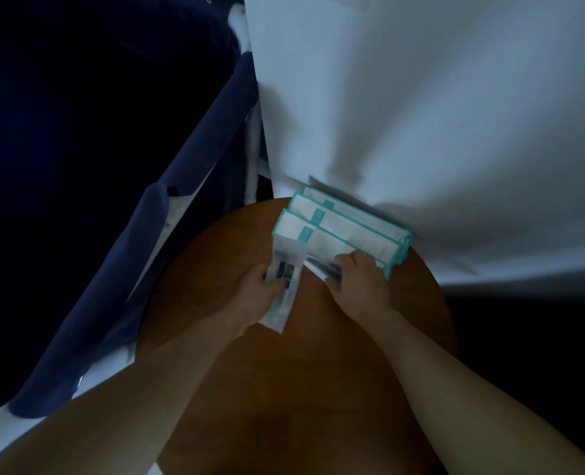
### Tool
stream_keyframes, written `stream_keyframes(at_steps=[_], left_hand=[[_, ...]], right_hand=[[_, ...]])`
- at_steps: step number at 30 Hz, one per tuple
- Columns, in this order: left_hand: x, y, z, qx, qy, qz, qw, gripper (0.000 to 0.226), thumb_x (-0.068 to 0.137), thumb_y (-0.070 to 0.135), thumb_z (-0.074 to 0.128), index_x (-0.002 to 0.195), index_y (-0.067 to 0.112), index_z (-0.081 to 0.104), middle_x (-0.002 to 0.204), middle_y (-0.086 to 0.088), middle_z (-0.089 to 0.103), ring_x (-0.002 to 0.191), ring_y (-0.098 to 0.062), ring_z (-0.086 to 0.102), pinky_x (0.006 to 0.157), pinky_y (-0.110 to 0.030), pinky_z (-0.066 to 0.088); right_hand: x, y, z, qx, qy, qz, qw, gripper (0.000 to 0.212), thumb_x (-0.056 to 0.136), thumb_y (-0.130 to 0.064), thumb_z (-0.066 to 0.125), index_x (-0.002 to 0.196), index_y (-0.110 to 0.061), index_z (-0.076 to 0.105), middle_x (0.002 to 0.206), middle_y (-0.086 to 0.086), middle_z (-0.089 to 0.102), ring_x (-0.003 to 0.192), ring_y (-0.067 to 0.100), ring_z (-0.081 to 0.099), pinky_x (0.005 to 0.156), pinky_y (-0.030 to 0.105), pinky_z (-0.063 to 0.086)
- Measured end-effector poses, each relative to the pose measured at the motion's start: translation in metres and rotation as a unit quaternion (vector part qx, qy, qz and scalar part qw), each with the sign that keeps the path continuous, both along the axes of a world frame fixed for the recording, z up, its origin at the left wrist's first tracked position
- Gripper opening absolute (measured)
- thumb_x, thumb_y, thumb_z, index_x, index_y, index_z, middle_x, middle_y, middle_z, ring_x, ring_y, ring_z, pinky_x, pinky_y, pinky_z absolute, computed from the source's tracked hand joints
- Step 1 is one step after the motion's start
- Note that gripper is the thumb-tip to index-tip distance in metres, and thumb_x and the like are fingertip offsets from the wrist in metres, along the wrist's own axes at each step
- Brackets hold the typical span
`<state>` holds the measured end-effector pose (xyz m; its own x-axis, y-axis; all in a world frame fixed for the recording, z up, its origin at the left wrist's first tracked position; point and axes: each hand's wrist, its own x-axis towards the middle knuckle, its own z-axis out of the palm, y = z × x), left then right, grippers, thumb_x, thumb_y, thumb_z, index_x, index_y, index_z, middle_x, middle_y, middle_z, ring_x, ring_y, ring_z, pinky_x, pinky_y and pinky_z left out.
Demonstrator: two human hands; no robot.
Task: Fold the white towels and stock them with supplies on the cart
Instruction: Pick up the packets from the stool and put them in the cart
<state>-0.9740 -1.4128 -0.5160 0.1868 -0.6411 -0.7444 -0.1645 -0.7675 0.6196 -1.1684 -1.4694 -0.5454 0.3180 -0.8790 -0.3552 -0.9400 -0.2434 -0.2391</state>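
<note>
**Two held, the rest stacked**

A dark blue cloth (188,186) hangs well left of the stack of teal-edged packets (345,228), which lies at the far edge of the round brown bench (284,371). Just left of the stack, the left grip (258,287) pinches a clear packet (289,255) with something dark inside. Touching the stack's near side, the right grip (359,282) curls round a second clear packet (318,267). A white cloth (438,114) lies behind and right of the stack.

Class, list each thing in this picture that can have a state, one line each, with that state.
Left hand: grips the left clear packet.
Right hand: grips the right clear packet.
Teal-edged packets: stacked, fanned out on the table.
White cloth: spread out, creased.
</note>
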Motion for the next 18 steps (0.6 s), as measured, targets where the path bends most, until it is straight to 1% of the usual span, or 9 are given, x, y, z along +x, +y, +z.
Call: stream_keyframes(at_steps=[2, 4, 6, 8, 11, 13, 15, 17, 18], left_hand=[[0.002, 0.002, -0.004, 0.001, 0.006, 0.037, 0.999, 0.006, 0.095, 0.022, 0.063, 0.1, 0.023, 0.059, 0.108, -0.004, 0.068, 0.101, -0.024, 0.064, 0.09, -0.042, 0.051], [0.003, 0.004, -0.005, 0.004, 0.004, 0.053, 0.999, 0.013, 0.095, 0.023, 0.063, 0.107, 0.02, 0.06, 0.112, -0.003, 0.066, 0.106, -0.025, 0.062, 0.097, -0.045, 0.049], [0.005, 0.007, -0.005, 0.011, -0.005, 0.054, 0.998, 0.023, 0.095, 0.025, 0.063, 0.117, 0.017, 0.058, 0.117, -0.004, 0.065, 0.11, -0.026, 0.06, 0.101, -0.049, 0.047], [0.007, 0.012, -0.004, 0.012, -0.005, 0.06, 0.998, 0.029, 0.096, 0.025, 0.062, 0.123, 0.017, 0.056, 0.12, -0.004, 0.064, 0.111, -0.026, 0.06, 0.099, -0.048, 0.048], [0.01, 0.018, 0.004, -0.004, -0.007, 0.072, 0.997, 0.03, 0.096, 0.023, 0.061, 0.124, 0.017, 0.054, 0.118, -0.003, 0.063, 0.104, -0.021, 0.061, 0.082, -0.036, 0.05], [0.011, 0.02, 0.016, -0.011, 0.0, 0.083, 0.997, 0.026, 0.096, 0.023, 0.062, 0.122, 0.02, 0.056, 0.115, -0.001, 0.064, 0.105, -0.021, 0.061, 0.083, -0.035, 0.048], [0.013, 0.019, 0.032, -0.019, 0.023, 0.095, 0.995, 0.02, 0.095, 0.021, 0.062, 0.115, 0.024, 0.061, 0.11, 0.001, 0.067, 0.102, -0.019, 0.064, 0.083, -0.035, 0.051], [0.016, 0.018, 0.054, -0.032, 0.03, 0.099, 0.994, 0.013, 0.095, 0.021, 0.063, 0.106, 0.025, 0.065, 0.101, 0.002, 0.071, 0.093, -0.017, 0.067, 0.075, -0.032, 0.053], [0.018, 0.018, 0.065, -0.043, 0.028, 0.099, 0.994, 0.011, 0.094, 0.02, 0.062, 0.103, 0.024, 0.067, 0.096, 0.002, 0.072, 0.089, -0.017, 0.069, 0.072, -0.031, 0.053]], right_hand=[[0.004, 0.003, -0.008, 0.005, 0.063, 0.029, 0.998, 0.043, 0.095, -0.048, 0.052, 0.125, -0.017, 0.051, 0.124, 0.008, 0.052, 0.114, 0.025, 0.048, 0.094, 0.04, 0.042], [0.009, 0.004, -0.013, -0.01, 0.092, 0.04, 0.995, 0.04, 0.095, -0.047, 0.052, 0.12, -0.016, 0.052, 0.121, 0.007, 0.054, 0.112, 0.025, 0.051, 0.092, 0.04, 0.042], [0.012, 0.004, -0.015, -0.012, 0.104, 0.039, 0.994, 0.037, 0.093, -0.045, 0.054, 0.116, -0.016, 0.055, 0.118, 0.007, 0.057, 0.11, 0.025, 0.054, 0.091, 0.039, 0.041], [0.014, 0.005, -0.012, 0.002, 0.091, 0.014, 0.996, 0.038, 0.086, -0.047, 0.06, 0.11, -0.017, 0.06, 0.11, 0.006, 0.062, 0.104, 0.024, 0.058, 0.089, 0.038, 0.042], [0.016, 0.008, 0.003, 0.023, -0.007, -0.067, 0.997, 0.036, 0.076, -0.047, 0.068, 0.097, -0.018, 0.066, 0.095, 0.002, 0.066, 0.091, 0.022, 0.064, 0.081, 0.035, 0.051], [0.016, 0.01, 0.016, 0.029, -0.086, -0.095, 0.991, 0.028, 0.075, -0.037, 0.071, 0.094, -0.019, 0.066, 0.093, 0.001, 0.065, 0.088, 0.02, 0.063, 0.078, 0.037, 0.053], [0.016, 0.012, 0.03, -0.013, -0.139, -0.066, 0.988, 0.022, 0.075, -0.025, 0.071, 0.094, -0.017, 0.065, 0.096, 0.002, 0.062, 0.091, 0.021, 0.058, 0.075, 0.034, 0.048], [0.017, 0.015, 0.046, -0.061, -0.201, -0.06, 0.976, 0.024, 0.073, -0.016, 0.073, 0.096, -0.016, 0.066, 0.102, 0.002, 0.056, 0.091, 0.018, 0.052, 0.071, 0.029, 0.042], [0.019, 0.018, 0.057, -0.078, -0.221, -0.068, 0.97, 0.027, 0.072, -0.014, 0.074, 0.097, -0.018, 0.066, 0.104, -0.001, 0.052, 0.089, 0.015, 0.051, 0.071, 0.027, 0.042]])
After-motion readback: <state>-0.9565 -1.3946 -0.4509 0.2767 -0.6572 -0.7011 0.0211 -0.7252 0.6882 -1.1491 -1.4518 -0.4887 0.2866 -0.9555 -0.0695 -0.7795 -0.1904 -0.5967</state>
